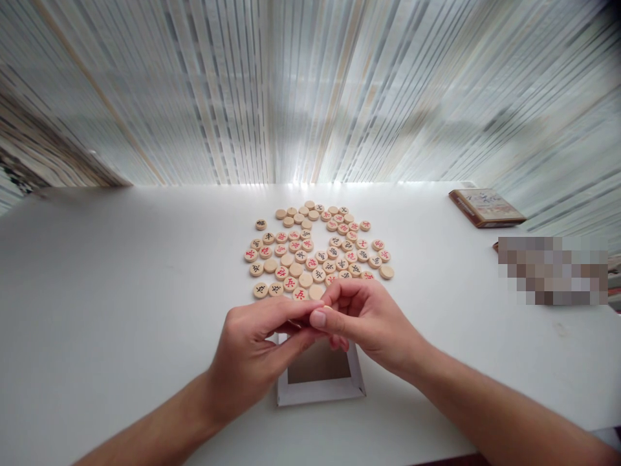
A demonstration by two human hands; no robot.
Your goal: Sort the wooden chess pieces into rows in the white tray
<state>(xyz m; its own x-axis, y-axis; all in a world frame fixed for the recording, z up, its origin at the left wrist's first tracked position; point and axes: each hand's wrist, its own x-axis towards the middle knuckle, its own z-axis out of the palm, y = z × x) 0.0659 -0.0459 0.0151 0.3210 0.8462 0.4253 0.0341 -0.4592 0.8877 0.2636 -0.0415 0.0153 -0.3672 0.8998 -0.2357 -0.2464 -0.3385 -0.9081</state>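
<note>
My left hand [264, 336] and my right hand [366, 320] meet fingertip to fingertip, both closed in a pinch. Between them shows the pale edge of a small Chinese chess piece [328, 307], mostly covered by the fingers. Below the hands lies an open white box [320, 391] with a brownish bottom, its far part hidden by them. Just beyond my fingers, many round wooden Chinese chess pieces [319, 275] are spread over the white table [160, 291]. Some carry red or black characters; others show a blank face.
At the back right lies a brown-edged box with a pictured lid [488, 206]. Nearer, at the right edge, another object [553, 270] is blurred out by pixelation. A striped curtain [291, 97] hangs along the table's far edge.
</note>
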